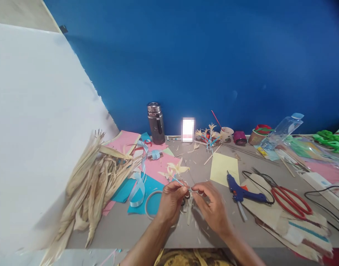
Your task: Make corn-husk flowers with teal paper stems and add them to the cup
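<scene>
Near the table's front, my left hand [172, 199] pinches the stems of a small spray of pale corn-husk flowers [179, 168], whose stems are wrapped in light blue. The flowers point up and away to the left. My right hand [211, 205] closes its thumb and forefinger on the lower end of the same stems, right beside the left fingertips. Exactly what lies between the right fingertips is too small to make out clearly. Dark scissor-like handles [185, 200] and husk scraps [189, 212] lie beneath the hands, partly hidden.
Dried corn husks [89, 188] pile up at left, beside blue ribbon [137, 190] and a tape ring [153, 205]. On the right lie a blue glue gun [243, 190], red-handled scissors [291, 201] and a power strip [324, 188]. A thermos [156, 123] and finished flower spray [209, 138] stand behind.
</scene>
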The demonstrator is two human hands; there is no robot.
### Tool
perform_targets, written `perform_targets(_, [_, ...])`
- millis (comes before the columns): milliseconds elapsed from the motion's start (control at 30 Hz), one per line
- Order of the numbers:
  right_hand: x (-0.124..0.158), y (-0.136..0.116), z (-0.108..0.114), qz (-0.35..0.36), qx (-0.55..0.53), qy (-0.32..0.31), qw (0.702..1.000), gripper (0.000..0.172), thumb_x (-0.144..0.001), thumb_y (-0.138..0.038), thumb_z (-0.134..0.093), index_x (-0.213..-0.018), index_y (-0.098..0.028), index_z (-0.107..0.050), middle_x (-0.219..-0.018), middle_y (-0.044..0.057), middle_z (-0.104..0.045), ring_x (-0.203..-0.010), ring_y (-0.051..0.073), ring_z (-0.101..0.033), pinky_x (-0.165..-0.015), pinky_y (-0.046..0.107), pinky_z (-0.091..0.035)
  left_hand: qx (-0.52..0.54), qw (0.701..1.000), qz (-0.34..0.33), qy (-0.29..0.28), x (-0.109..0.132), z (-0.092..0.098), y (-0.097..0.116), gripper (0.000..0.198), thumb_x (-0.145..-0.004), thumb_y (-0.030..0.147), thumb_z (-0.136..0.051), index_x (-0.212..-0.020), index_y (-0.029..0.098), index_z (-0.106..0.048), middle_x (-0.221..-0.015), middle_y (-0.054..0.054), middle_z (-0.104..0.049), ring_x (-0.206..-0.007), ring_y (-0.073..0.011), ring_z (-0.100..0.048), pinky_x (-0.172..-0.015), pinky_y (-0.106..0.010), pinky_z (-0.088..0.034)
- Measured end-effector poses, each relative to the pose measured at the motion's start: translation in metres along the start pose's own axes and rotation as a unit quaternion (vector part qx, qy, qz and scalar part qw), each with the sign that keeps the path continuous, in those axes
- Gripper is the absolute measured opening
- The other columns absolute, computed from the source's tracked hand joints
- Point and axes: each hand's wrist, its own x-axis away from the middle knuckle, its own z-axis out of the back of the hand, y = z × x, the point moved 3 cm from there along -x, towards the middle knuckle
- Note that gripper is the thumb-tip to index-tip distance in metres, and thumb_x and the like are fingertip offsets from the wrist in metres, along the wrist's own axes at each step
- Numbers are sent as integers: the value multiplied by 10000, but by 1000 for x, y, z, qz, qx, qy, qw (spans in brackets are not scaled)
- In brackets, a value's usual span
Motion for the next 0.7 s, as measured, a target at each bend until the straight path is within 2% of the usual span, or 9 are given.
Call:
perform_targets(133, [0,2,4,-8,10,0,1000,119,-952,-282,-570,-893,-231,-659,-820,46,-695,-782,214,-606,-710,328,-473,-17,1000,-4,14,-1,-3,-2,203,-530,206,-898,-594,173,-708,-649,7,-667,-586,-95,-558,-610,-232,-464])
perform_targets(267, [0,3,4,-25,7,-8,1000,120,-946,-281,-574,-874,-228,-654,-809,41,-688,-786,211,-617,-686,305,-478,-1,1000,19,17,0,-4,-4,233,-523,211,-910,-598,167,-694,-646,16,-663,-594,-89,-562,-620,-223,-464])
perform_targets(367, [1,4,1,-29,3,-8,1000,130,-941,-283,-580,-848,-230,-655,-790,38,-680,-768,209,-611,-665,299,-480,1,999,35,24,0,-2,-5,253,-520,213,-914,-609,160,-684,-676,14,-670,-591,-91,-575,-619,-229,-472])
perform_targets(500, [1,6,-1,-19,-5,-1,1000,139,-934,-271,-578,-838,-226,-669,-766,30,-683,-747,201,-610,-697,311,-488,-12,998,53,38,-1,2,-7,282,-526,232,-913,-642,159,-666,-621,28,-648,-550,-92,-577,-609,-233,-474])
perform_targets(700, [3,11,-5,-46,-20,-19,999,106,-917,-293,-609,-886,-217,-676,-808,39,-696,-763,204,-633,-692,304,-495,-1,999,40,27,1,2,-8,291,-539,235,-915,-649,158,-658,-649,31,-664,-579,-86,-591,-619,-220,-473])
